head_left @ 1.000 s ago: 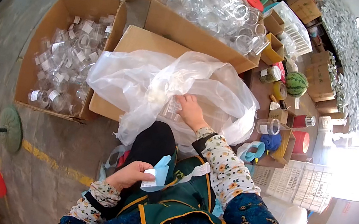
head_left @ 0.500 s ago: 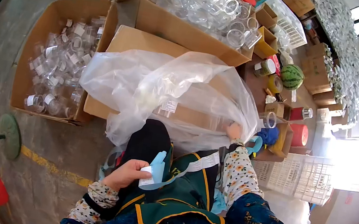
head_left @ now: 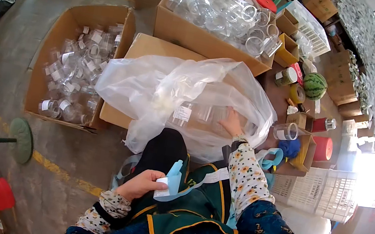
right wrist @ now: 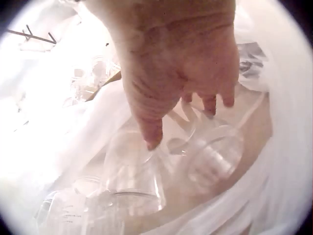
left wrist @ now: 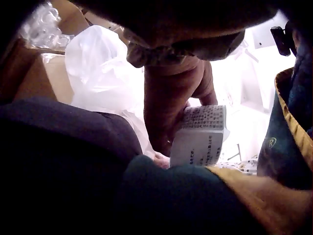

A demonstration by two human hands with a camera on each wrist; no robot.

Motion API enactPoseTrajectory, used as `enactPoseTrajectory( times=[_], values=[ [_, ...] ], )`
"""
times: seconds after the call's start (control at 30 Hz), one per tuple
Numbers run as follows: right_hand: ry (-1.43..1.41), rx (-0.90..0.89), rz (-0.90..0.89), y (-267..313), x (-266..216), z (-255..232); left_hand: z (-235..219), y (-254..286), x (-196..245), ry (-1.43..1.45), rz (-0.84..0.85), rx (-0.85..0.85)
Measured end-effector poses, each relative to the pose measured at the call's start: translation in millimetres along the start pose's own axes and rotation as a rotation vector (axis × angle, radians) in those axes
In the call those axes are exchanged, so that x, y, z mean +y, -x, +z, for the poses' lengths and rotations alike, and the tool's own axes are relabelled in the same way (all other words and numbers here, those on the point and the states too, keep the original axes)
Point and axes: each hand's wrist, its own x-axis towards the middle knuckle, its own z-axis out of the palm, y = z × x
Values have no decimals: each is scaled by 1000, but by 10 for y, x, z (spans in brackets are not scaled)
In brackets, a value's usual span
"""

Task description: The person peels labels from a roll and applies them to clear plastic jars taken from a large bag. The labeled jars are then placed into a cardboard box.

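My left hand (head_left: pixel 142 185) pinches a strip of labels on pale blue backing (head_left: pixel 173 184) over my lap; the left wrist view shows printed text on the white labels (left wrist: pixel 199 142). My right hand (head_left: pixel 231 123) reaches inside a clear plastic bag (head_left: pixel 144 79) lying on a cardboard box. In the right wrist view that hand (right wrist: pixel 181 73) is above clear jars (right wrist: pixel 134 171), thumb and fingers spread apart, the thumb tip at or near one jar. A labelled jar (head_left: pixel 181 114) lies at the left of the row.
A carton (head_left: pixel 42 56) of labelled jars stands at the left, another carton (head_left: pixel 201 37) of jars behind. To the right are a watermelon (head_left: pixel 314 86), tape rolls, a blue yarn ball (head_left: pixel 289 148) and white crates (head_left: pixel 315 189). A green round stool (head_left: pixel 21 140) stands at the left.
My right hand has moved from the labelled jar to the bag's right side, then back left to the clear jars, where more jars now lie in the row. My left hand still holds the labels.
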Motion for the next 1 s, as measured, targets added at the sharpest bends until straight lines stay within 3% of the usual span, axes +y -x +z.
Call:
enactPoseTrajectory(
  times=[0.03, 0.17, 0.23, 0.27, 0.33, 0.4, 0.47, 0.5, 0.57, 0.63, 0.7, 0.77, 0.8, 0.83, 0.9, 1.0],
  values=[
    [128, -18, -125, -30, -109, -18, 11, -1, 0, 12, -2, -9],
    [204, -210, 26, 58, -597, -406, 65, -43, 89, -39, -8, -2],
    [376, -401, 20, 118, -802, -655, 92, -103, 175, -153, 47, -18],
    [379, -396, 18, 179, -927, -740, 140, -125, 247, -331, 20, 37],
    [-136, -488, -318, 427, -1211, -849, 208, -200, 378, -467, 71, 26],
    [-519, -763, -382, 944, -1771, -1142, 314, -251, 463, -630, 156, 11],
    [-752, -1000, -308, 1347, -2098, -1379, 370, -291, 552, -773, 209, 20],
    [-646, -957, -433, 1433, -2101, -1347, 390, -297, 575, -911, 259, 38],
    [-714, -942, -391, 1517, -2040, -1419, 374, -256, 573, -772, 245, 12],
    [-835, -901, -279, 1550, -1933, -1536, 277, -208, 519, -515, 231, -141],
    [-871, -906, -283, 1587, -1823, -1544, 265, -85, 528, -394, 197, -178],
    [-585, -786, -511, 1669, -1912, -1684, 283, -30, 505, -265, 156, -210],
    [-587, -654, -663, 1713, -1984, -1667, 283, -39, 479, -280, 146, -208],
    [-589, -658, -663, 1732, -2095, -1693, 342, -28, 486, -277, 145, -205],
    [-508, -587, -920, 1733, -2291, -1765, 483, -1, 521, -252, 148, -194],
    [-549, -719, -863, 1763, -2314, -1723, 479, -5, 487, -263, 120, -247]
  ],
)
